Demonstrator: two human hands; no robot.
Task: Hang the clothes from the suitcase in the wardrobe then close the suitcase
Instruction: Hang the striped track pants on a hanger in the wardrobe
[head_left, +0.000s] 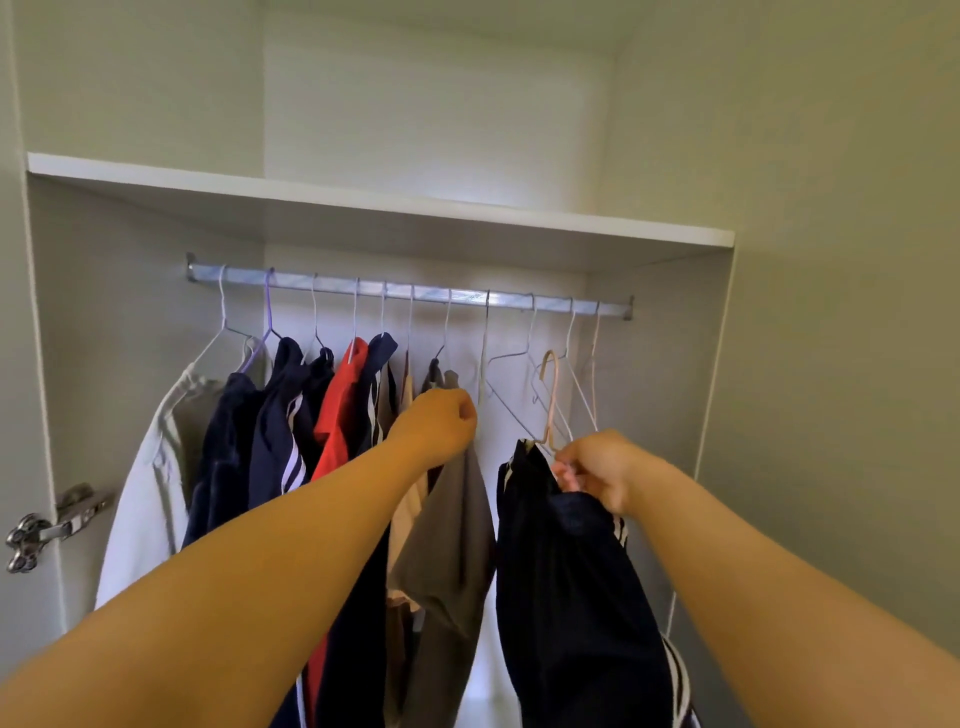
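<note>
A metal rail (405, 291) runs across the open wardrobe with several garments on hangers: a white one (150, 478), navy ones, a red one (340, 410) and a grey one (452, 525). My left hand (439, 426) is closed on the shoulder of the grey garment, just under the rail. My right hand (597, 470) grips a navy white-striped garment (566, 597) on a pink hanger (550, 400), held below the rail and not hooked on it. The suitcase is out of view.
Several bare wire hangers (524, 364) hang on the right part of the rail. A white shelf (363, 200) sits above the rail. A door hinge (52, 525) is on the left wall; the wardrobe's right wall (717, 415) is close to my right hand.
</note>
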